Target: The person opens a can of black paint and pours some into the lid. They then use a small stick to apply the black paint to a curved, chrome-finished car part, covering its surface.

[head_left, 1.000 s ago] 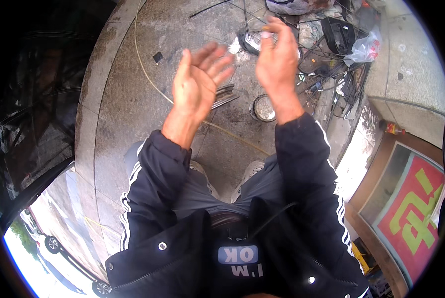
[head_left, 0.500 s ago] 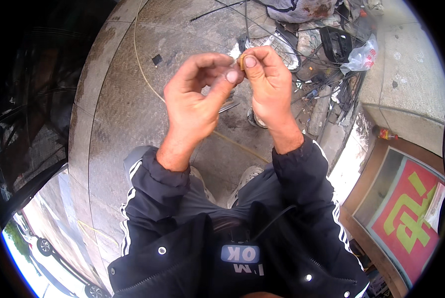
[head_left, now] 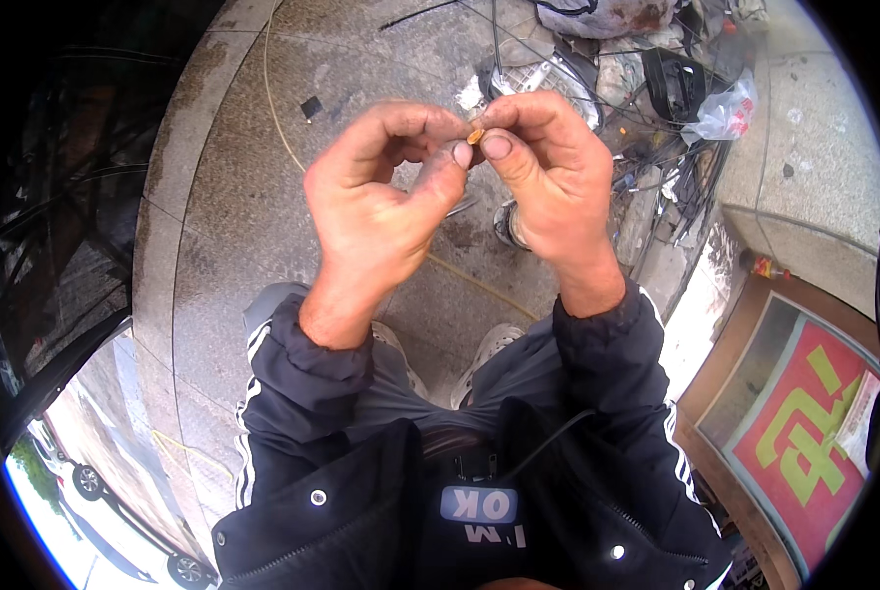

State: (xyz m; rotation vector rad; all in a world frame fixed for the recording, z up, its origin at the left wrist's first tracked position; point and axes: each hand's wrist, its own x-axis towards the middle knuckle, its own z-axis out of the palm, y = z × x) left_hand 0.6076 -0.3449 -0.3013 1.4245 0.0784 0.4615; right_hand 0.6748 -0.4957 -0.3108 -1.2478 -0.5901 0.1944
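A small orange-gold piece [head_left: 475,137], too small to name in kind, sits at the meeting fingertips of both hands, raised above the ground. My left hand [head_left: 376,192] is closed in a pinch, its thumb and forefinger touching the piece's left side. From the other side my right hand [head_left: 561,182] pinches at it too, thumb and forefinger close together. The fingers hide part of the piece. Below the hands, a silvery cylindrical thing [head_left: 506,226] stands on the ground, partly covered by the right hand.
Beyond my hands lie a pale grid-like panel [head_left: 548,79], tangled black cables [head_left: 691,187], a black plastic case [head_left: 674,84] and a clear plastic bag [head_left: 723,113]. A thin yellowish hose [head_left: 281,118] crosses the paving. A framed red sign [head_left: 804,423] leans at the right.
Both hands have spread slightly apart at the wrists. The orange-gold piece has turned and moved a little lower and left, out from under the right thumb, between both hands' fingertips.
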